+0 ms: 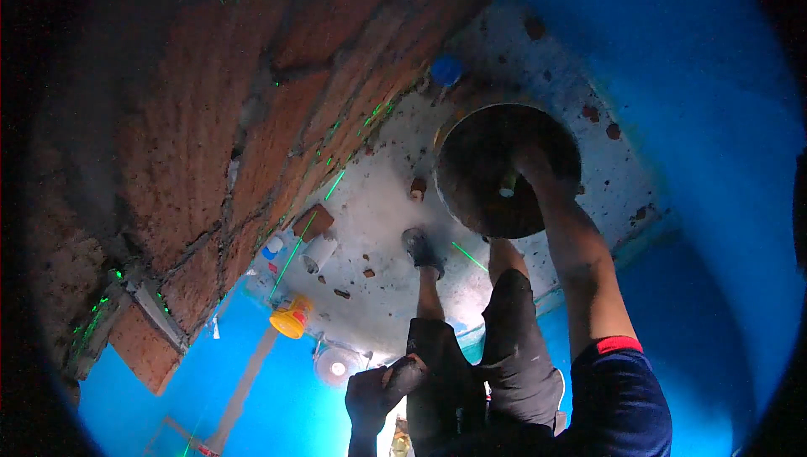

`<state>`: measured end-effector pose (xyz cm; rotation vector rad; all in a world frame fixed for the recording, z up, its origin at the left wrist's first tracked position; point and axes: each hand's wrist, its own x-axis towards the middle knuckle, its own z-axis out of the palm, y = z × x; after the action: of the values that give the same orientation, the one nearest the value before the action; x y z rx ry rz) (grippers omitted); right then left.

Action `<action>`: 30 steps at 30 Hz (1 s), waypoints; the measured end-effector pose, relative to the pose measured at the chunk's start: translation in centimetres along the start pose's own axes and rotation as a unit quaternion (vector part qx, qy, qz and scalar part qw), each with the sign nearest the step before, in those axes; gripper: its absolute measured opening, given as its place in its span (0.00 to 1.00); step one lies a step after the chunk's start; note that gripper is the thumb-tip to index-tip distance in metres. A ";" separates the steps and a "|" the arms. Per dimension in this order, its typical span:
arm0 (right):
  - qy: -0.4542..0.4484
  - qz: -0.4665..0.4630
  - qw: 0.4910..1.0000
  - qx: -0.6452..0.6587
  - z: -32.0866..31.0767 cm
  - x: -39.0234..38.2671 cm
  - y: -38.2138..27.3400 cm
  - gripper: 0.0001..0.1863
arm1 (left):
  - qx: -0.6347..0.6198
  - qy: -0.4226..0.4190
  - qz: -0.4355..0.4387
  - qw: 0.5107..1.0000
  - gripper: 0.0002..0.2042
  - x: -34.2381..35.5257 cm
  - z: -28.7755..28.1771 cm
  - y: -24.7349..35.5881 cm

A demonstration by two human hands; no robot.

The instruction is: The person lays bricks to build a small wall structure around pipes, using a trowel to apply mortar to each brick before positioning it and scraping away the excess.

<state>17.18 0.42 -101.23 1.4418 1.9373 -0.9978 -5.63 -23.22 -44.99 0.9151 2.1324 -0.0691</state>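
Observation:
My right arm reaches down into a round dark tub (471, 196) on the floor. Deep in its shadow, my right hand (530, 157) looks closed round something, and a short pale rounded end (507, 186) shows just below it. What that piece belongs to is lost in the dark. Near the lower edge, my left hand (382, 381) is a dark closed shape before my leg, against a bright light. Its fingers are curled, and whatever they may hold is hidden.
A brick wall (202, 95) with green laser lines fills the left; a blue wall (672, 62) stands right. On the floor (387, 196) lie a loose brick (313, 222), a white cylinder (319, 253), a yellow container (291, 316), a blue round object (446, 71) and brick bits.

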 end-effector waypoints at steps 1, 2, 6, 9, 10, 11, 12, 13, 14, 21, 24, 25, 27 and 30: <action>0.010 -0.013 1.000 -0.005 0.6 0.3 0.0 0.18 | -0.013 -0.008 -0.005 1.000 0.17 0.2 0.1 0.2; 0.021 -0.028 0.999 -0.010 1.2 0.6 0.1 0.18 | -0.008 -0.014 0.011 1.000 0.18 0.3 0.1 0.0; 0.083 -0.057 0.994 -0.033 2.1 0.6 2.7 0.18 | -0.329 0.014 -0.112 0.938 0.18 -0.5 0.8 -1.1; 0.094 -0.051 0.994 0.002 1.6 -3.5 3.2 0.17 | -0.324 -0.056 -0.120 0.937 0.30 0.0 -1.2 -0.9; 0.083 -0.057 0.995 0.028 0.6 -5.7 1.2 0.17 | -0.310 -0.052 -0.132 0.940 0.32 -1.1 -1.5 -1.2; 0.074 -0.058 0.994 0.049 -1.2 -8.3 -0.2 0.16 | -0.329 -0.041 -0.144 0.932 0.34 -1.2 -2.2 1.1; 0.076 -0.056 0.994 0.058 -3.2 -10.9 -0.7 0.16 | -0.344 -0.037 -0.141 0.928 0.35 -1.3 -2.6 1.8; 0.080 -0.051 0.993 0.066 -5.2 -13.5 -1.1 0.16 | -0.360 -0.034 -0.136 0.923 0.35 -1.7 -3.0 2.3; 0.081 0.022 0.977 0.194 -7.5 -16.1 -1.4 0.17 | -0.348 -0.037 -0.111 0.930 0.36 -2.1 -3.2 2.0; 0.101 0.080 0.897 0.423 -14.5 -32.5 -2.0 0.31 | -0.286 -0.047 0.019 0.957 0.32 -0.6 -7.4 0.5; 0.152 0.053 0.867 0.472 -18.7 -41.4 -5.0 0.26 | -0.383 -0.123 0.108 0.909 0.33 0.0 -10.5 0.5; 0.162 0.038 0.840 0.517 -19.4 -44.0 -5.5 0.25 | -0.433 -0.153 0.131 0.879 0.34 0.4 -11.9 1.4; 0.153 0.016 0.803 0.576 -21.4 -50.3 -7.6 0.25 | -0.396 -0.216 0.269 0.851 0.34 0.8 -15.8 3.0; 0.179 -0.077 0.786 0.586 -24.5 -57.5 -11.2 0.26 | -0.268 -0.272 0.392 0.837 0.32 0.5 -20.3 4.0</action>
<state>23.98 -14.42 -39.84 2.2197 1.6536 -2.4161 -16.54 -13.21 -30.52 1.1686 1.0424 0.5866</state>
